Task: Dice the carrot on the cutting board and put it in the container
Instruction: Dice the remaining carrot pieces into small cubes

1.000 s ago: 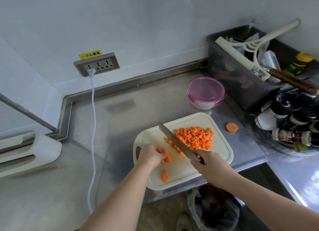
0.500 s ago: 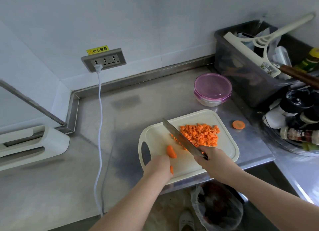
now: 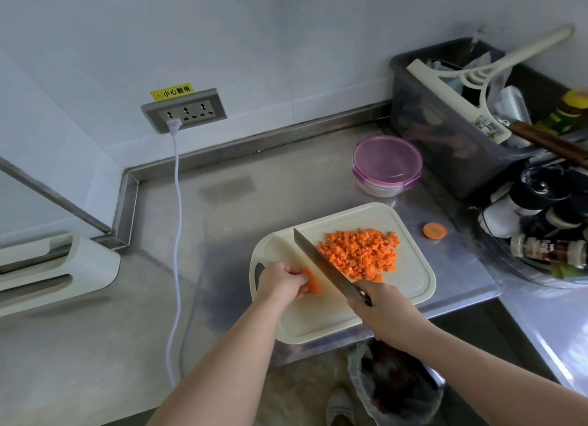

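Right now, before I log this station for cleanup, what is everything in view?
board: 1, cream, front edge of counter
knife: 1, steel, slanted over board
diced carrot: 1 pile, orange, on board, right of knife
carrot piece: 1, orange, on board, left of knife
carrot slice: 1, orange, on counter, right of board
container: 1, clear with purple lid, behind board
bin: 1, dark grey, back right
squeegee: 1, cream, across bin
jars: several, mixed, far right
socket: 1, grey, on wall
cable: 1, white, plugged into socket
appliance: 1, white, far left
bag: 1, clear, below counter
left hand: 1, holds carrot piece
right hand: 1, grips knife
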Demonstrator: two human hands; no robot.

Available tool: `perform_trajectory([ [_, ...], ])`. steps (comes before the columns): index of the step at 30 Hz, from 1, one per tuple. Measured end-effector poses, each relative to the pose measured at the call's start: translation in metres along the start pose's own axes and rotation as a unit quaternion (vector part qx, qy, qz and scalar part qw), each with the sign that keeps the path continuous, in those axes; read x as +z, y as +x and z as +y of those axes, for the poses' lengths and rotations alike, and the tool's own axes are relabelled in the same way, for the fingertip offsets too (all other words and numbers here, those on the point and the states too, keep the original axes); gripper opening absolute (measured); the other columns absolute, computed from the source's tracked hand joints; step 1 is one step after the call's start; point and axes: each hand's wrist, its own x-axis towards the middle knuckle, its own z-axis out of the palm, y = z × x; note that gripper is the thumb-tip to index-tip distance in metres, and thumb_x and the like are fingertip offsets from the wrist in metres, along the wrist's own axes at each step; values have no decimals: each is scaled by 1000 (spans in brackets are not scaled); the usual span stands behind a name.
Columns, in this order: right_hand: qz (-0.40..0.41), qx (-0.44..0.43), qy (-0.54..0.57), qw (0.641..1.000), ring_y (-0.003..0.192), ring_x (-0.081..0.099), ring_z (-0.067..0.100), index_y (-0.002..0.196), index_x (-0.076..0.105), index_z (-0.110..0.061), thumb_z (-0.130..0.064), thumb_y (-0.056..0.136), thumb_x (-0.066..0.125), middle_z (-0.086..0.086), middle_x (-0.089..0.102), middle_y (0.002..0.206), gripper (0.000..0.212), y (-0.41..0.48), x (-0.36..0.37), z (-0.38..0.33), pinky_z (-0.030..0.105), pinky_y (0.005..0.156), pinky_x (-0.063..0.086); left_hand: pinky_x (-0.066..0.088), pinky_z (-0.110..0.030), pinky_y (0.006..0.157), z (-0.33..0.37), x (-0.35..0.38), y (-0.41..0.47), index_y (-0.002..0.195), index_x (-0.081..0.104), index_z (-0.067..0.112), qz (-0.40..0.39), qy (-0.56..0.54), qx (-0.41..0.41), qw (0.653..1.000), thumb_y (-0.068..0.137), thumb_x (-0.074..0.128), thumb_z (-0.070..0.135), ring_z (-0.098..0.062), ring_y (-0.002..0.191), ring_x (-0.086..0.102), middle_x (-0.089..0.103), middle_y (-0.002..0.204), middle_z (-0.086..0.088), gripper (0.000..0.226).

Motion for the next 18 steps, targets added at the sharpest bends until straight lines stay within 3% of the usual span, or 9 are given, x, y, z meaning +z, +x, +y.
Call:
perform_trajectory([
  [2, -6, 4, 1, 1000, 51, 48, 10, 96, 55, -25, -24, 97, 47, -3, 54, 66, 8, 2, 4, 1, 25, 52, 41, 56, -27, 72, -2, 0, 0, 85, 60, 14, 35, 63, 20, 997, 87, 66, 13, -10, 63, 65, 69, 67, 0, 6],
  [4, -12, 6, -8, 1000, 54, 50, 9, 102, 57, -22, -25, 97, 46, -4, 54, 68, 12, 4, 8, 1, 22, 53, 40, 56, -32, 78, -4, 0, 0, 86, 58, 21, 54, 115, 36, 991, 82, 71, 20, -17, 75, 67, 70, 83, -5, 13],
  [8, -10, 1, -13, 1000, 58, 51, 8, 113, 58, -20, -25, 99, 45, -5, 56, 75, 21, 5, 13, 2, 18, 52, 39, 54, -40, 88, -6, 0, -4, 85, 60, 26, 48, 130, 60, 989, 83, 71, 22, -24, 93, 67, 71, 98, -5, 11],
  [11, -7, -2, -17, 1000, 69, 55, 9, 116, 57, -21, -26, 99, 44, -4, 60, 86, 22, 4, 19, 2, 19, 58, 44, 54, -39, 89, -7, 4, -7, 93, 68, 21, 52, 111, 66, 990, 85, 68, 18, -22, 92, 68, 72, 97, -4, 8],
  [14, -1, -3, -26, 1000, 77, 59, 13, 118, 57, -21, -27, 99, 44, -4, 61, 88, 24, 4, 23, 3, 28, 71, 50, 55, -37, 85, -6, 10, -9, 78, 64, 27, 59, 91, 81, 991, 86, 64, 14, -22, 86, 69, 73, 86, -4, 15],
  [18, -1, -14, -44, 999, 76, 57, 12, 122, 55, -20, -27, 100, 42, -6, 56, 85, 27, 8, 24, 3, 24, 67, 46, 55, -35, 83, -5, 11, -8, 76, 62, 28, 77, 79, 77, 991, 88, 62, 13, -19, 81, 69, 72, 81, -1, 18],
])
